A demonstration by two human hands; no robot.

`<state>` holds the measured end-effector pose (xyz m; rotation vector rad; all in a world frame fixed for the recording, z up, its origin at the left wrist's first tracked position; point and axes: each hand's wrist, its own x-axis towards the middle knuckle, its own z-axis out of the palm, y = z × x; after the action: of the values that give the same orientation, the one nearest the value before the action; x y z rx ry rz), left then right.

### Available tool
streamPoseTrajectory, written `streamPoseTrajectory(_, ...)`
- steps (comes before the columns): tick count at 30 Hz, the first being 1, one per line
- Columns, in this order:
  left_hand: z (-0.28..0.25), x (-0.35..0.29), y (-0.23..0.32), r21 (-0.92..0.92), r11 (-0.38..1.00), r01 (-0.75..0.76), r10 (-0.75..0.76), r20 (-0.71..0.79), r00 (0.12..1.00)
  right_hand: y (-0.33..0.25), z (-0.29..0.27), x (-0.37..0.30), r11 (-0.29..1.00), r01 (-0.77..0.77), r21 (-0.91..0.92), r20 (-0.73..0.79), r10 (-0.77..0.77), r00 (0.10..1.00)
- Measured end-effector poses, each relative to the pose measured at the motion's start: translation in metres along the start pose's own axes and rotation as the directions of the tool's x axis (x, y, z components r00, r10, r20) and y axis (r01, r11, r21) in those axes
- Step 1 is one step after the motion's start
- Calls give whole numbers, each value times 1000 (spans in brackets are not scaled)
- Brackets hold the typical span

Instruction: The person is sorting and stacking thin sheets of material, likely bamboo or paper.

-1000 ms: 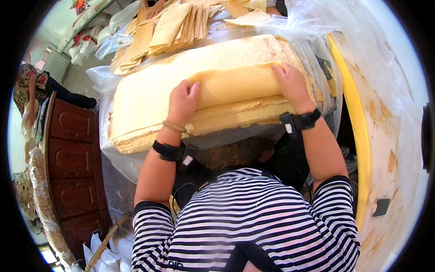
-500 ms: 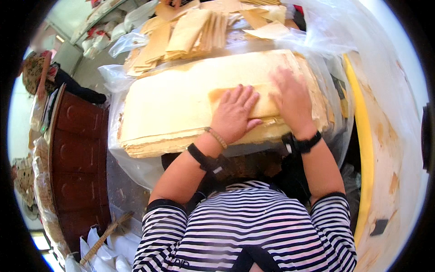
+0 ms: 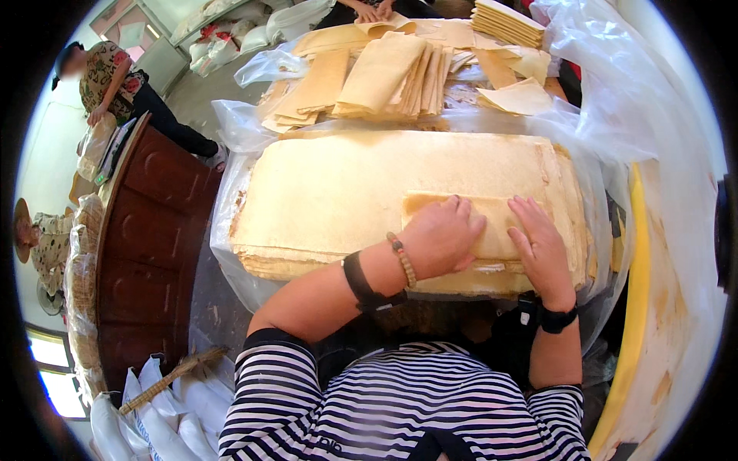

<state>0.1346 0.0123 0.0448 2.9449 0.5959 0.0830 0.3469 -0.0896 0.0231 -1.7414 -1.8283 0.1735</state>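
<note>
A thick stack of large pale yellow sheets lies on clear plastic film in front of me. On its near right part sits a folded sheet, narrow and darker at its left end. My left hand presses flat on the folded sheet, fingers together. Close beside it, my right hand also lies flat on the fold, fingers spread. Both wrists wear black bands, and the left also has a bead bracelet.
Piles of folded sheets cover the far table, where another person's hands work. A dark red wooden cabinet stands at left, with people beyond it. White sacks lie lower left. A yellow-edged board runs along the right.
My left hand has slid right across the stack, folding the sheet over until it rests next to my right hand. The folded piece has become narrower. The view has shifted slightly.
</note>
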Motion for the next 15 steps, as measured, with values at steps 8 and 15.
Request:
streamPoseTrajectory(8, 15, 0, -9, 50, 998, 25, -15, -191, 982, -15, -28, 3, 996, -17, 89, -295, 43, 955)
streamPoseTrajectory(15, -83, -10, -154, 229, 824, 519, -221, -712, 666, 11, -35, -34, 960, -130, 249, -410, 227, 883)
